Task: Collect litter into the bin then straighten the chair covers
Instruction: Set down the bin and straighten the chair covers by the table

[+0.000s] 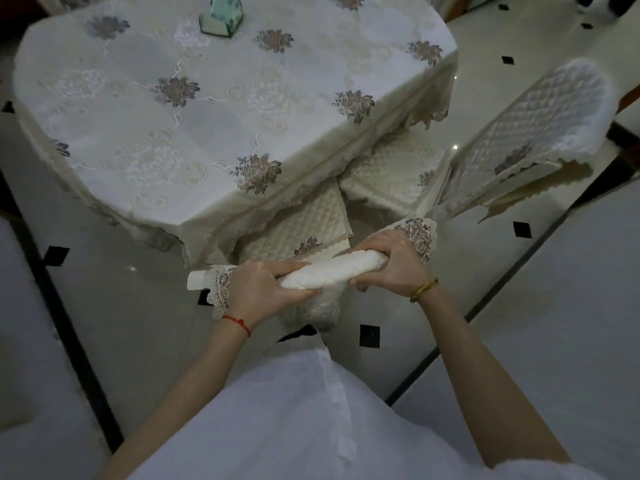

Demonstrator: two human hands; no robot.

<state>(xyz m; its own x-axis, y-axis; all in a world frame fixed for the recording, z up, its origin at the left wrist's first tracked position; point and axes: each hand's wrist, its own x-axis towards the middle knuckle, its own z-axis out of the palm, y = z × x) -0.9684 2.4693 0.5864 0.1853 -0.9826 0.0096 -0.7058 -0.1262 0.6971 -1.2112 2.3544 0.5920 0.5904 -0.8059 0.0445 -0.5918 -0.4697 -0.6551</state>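
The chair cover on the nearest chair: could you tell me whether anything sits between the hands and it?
Nothing visible does. The left hand and right hand are both already closed on the chair cover along the top of the backrest, one at each end, with the lace trim hanging beside them.

Counting two hands: left hand (258,287) and right hand (391,263), both closing on one chair cover (332,273), bunched into a white roll just in front of the table (207,98). Counting one table only, wearing one embroidered tablecloth (429,95). Spotting one green-and-white box (221,17) sitting at the table's far edge. Tallying two quilted seat cushions tucked at the table's near corner: one cushion (298,226), a second cushion (394,174) to its right. Noting one covered chair back (540,126) right of the table. Adding one red string (239,323), one gold bracelet (424,289).
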